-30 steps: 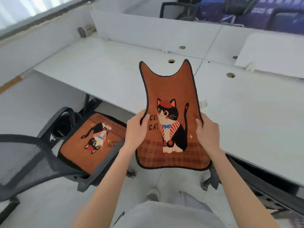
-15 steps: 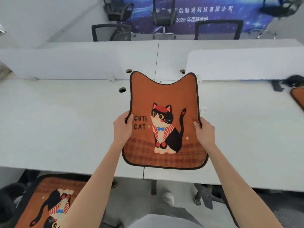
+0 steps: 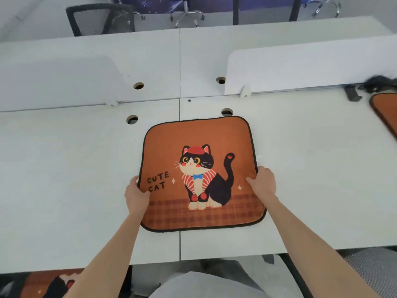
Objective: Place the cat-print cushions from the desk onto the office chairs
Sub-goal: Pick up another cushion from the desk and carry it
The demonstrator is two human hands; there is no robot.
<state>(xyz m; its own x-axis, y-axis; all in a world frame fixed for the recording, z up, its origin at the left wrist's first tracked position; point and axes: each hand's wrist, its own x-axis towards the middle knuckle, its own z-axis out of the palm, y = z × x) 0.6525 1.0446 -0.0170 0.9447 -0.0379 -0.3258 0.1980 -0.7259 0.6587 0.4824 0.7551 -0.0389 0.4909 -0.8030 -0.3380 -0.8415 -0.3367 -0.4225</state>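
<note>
An orange cat-print cushion (image 3: 199,145) with the words "CUTE CAT" lies spread flat over the white desk (image 3: 64,179), straddling the seam between two desk panels. My left hand (image 3: 136,195) grips its left edge and my right hand (image 3: 263,183) grips its right edge. A second orange cushion (image 3: 384,112) lies on the desk at the far right, cut off by the frame. A third cushion (image 3: 49,284) shows at the bottom left below the desk edge, on a chair seat.
White divider panels (image 3: 300,67) stand along the back of the desk, with round cable holes (image 3: 132,119) near them. A dark object (image 3: 378,82) lies by the right cushion. A mesh chair (image 3: 371,272) is at bottom right; more chairs (image 3: 101,18) stand beyond the desks.
The cushion went from hanging upright and curled in both hands to lying flat over the desk. My view swung right from the left chair and tilted down onto the desk.
</note>
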